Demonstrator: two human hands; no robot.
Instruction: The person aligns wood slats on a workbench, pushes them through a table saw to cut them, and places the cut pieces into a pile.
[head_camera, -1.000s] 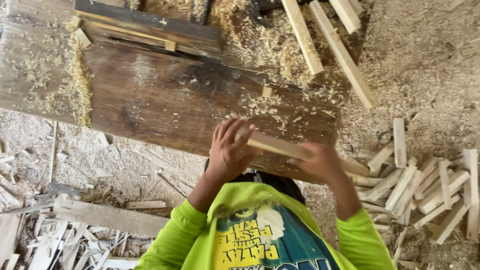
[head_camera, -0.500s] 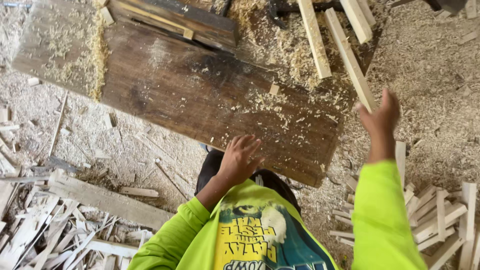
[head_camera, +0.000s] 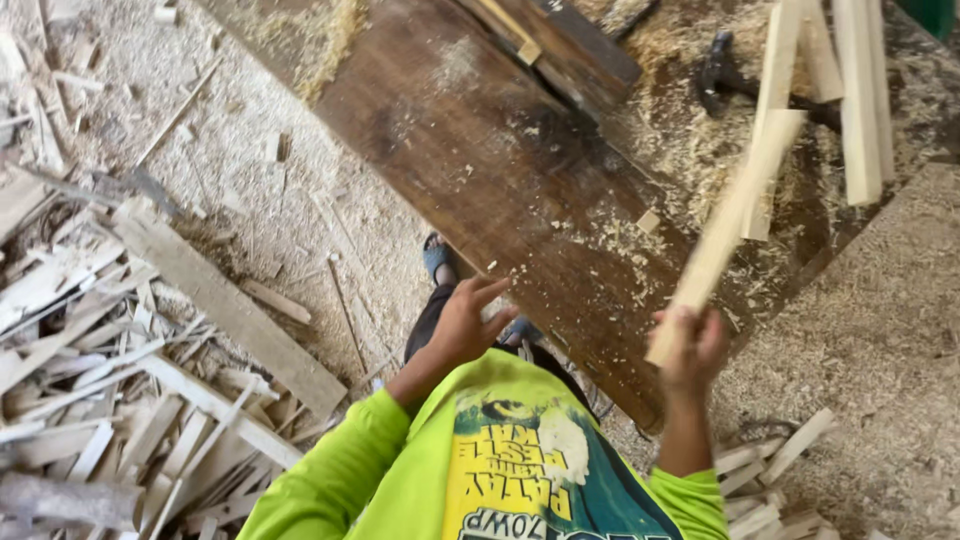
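change: right hand (head_camera: 690, 345), empty half a second ago, now grips a pale wood strip (head_camera: 728, 222) pointing toward 1 o'clock.
left hand (head_camera: 468, 320): open, empty, by the dark plank (head_camera: 500, 170).

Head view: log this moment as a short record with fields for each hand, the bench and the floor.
Right hand: right hand gripped around the lower end of a pale wooden stick, raised and angled over the bench.
Left hand: left hand empty, fingers spread, at the near edge of the dark wooden bench.
Bench: sawdust, more pale sticks at its far right.
Floor: offcut pile at left, sawdust around.
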